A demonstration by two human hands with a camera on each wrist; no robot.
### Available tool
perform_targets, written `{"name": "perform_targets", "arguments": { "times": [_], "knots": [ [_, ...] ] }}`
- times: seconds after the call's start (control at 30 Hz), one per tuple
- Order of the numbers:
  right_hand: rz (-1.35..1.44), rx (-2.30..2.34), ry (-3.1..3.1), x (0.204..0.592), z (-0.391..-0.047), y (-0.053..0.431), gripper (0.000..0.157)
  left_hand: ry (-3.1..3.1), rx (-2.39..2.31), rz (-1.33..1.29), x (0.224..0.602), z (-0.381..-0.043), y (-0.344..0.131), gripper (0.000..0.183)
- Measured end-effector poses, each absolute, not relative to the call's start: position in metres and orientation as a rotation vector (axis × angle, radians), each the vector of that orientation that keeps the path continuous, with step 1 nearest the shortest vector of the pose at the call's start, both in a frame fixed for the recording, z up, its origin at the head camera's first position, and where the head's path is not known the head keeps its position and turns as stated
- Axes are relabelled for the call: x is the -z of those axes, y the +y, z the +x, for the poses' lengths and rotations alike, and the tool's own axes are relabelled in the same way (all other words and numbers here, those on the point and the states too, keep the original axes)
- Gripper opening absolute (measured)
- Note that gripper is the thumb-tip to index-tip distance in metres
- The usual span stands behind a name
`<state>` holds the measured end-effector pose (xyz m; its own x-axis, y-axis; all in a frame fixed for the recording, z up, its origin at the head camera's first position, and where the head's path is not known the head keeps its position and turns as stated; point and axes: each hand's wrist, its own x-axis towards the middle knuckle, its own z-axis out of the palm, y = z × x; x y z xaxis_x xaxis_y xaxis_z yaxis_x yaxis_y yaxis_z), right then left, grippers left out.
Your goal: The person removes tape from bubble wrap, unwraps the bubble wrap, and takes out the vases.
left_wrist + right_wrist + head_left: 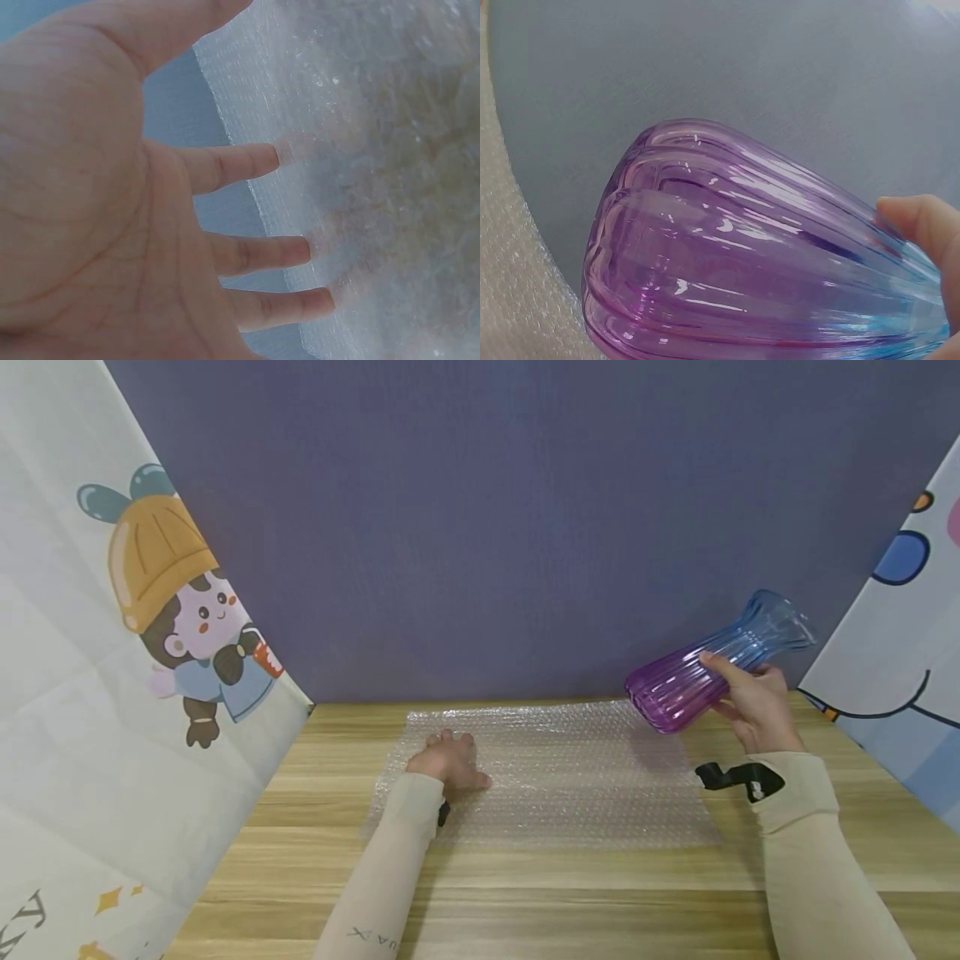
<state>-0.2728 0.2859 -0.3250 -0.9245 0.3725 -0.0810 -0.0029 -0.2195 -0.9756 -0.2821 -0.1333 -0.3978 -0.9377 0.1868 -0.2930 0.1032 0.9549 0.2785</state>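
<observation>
A ribbed glass vase [705,672], purple at its base and blue toward the flared mouth, is held in my right hand [757,697] above the right end of a bubble wrap sheet [570,777]. It tilts, with the mouth up to the right and the base down to the left. In the right wrist view the vase's purple base [682,247] fills the middle, and the thumb lies along its side. My left hand [450,760] rests on the left part of the sheet. Its fingers [247,251] are spread, their tips touching the bubble wrap [390,187] in the left wrist view.
The sheet lies flat on a wood-grain table [525,910]. Behind the table rises a dark blue-grey wall [480,527]. White cloths with cartoon prints hang on both sides, the left cloth [67,735] and the right cloth [915,635].
</observation>
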Motion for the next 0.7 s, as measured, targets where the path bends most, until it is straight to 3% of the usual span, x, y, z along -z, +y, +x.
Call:
{"name": "perform_targets", "arguments": {
  "times": [0.23,0.47,0.7],
  "knots": [
    [-0.443,-2.256,-1.746,0.3257,-0.2745,0.2871,0.068,2.79,-0.372,0.202,0.397,-0.282,-0.1333,0.095],
    [-0.468,-2.252,-1.753,0.3257,-0.275,0.2882,0.099,2.787,-0.384,0.198,0.3971,-0.2821,-0.1335,0.095],
    [-0.506,-2.248,-1.704,0.3258,-0.2762,0.2888,0.099,2.782,-0.395,0.195,0.3963,-0.2805,-0.1344,0.095]
  ]
}}
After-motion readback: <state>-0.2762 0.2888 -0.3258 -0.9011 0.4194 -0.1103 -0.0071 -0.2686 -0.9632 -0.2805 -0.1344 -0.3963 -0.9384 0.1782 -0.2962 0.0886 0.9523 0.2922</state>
